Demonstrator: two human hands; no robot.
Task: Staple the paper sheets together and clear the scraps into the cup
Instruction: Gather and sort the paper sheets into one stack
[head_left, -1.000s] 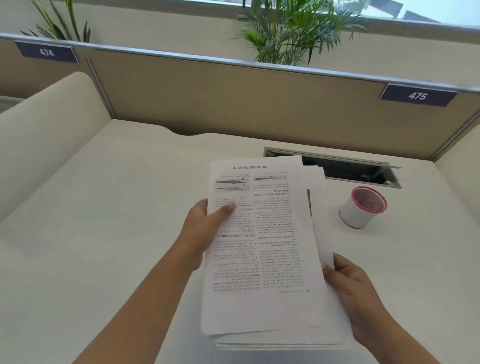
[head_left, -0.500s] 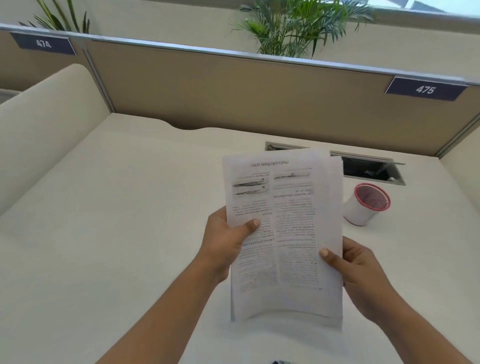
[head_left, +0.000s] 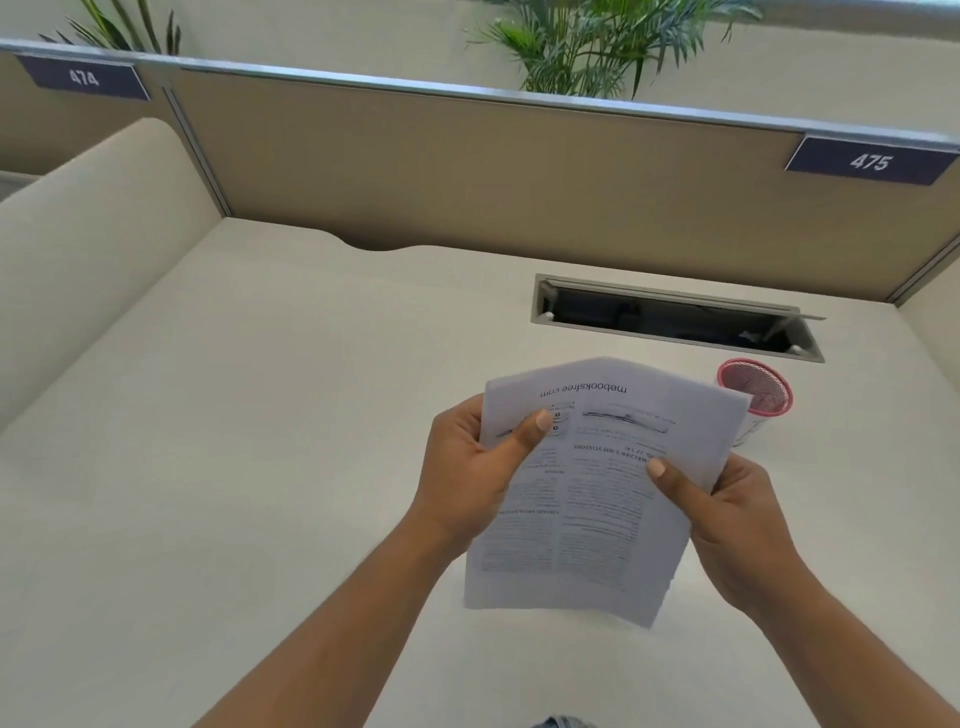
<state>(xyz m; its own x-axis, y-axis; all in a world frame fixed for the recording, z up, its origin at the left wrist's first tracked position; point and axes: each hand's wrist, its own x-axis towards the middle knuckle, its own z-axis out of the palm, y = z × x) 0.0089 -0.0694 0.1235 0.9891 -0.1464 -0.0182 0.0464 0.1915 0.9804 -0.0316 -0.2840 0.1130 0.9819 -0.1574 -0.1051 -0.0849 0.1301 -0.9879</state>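
Now paper sheets (head_left: 592, 499) squared, lifted off desk (head_left: 260, 415); left hand (head_left: 467, 473), right hand (head_left: 737, 525) grips both pinching edges.

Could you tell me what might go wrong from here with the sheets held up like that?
The paper sheets bow between the left hand and right hand, pinched only at the sides, so inner pages could slip out of line. Their far corner overlaps the cup in view; a swing might tip it.
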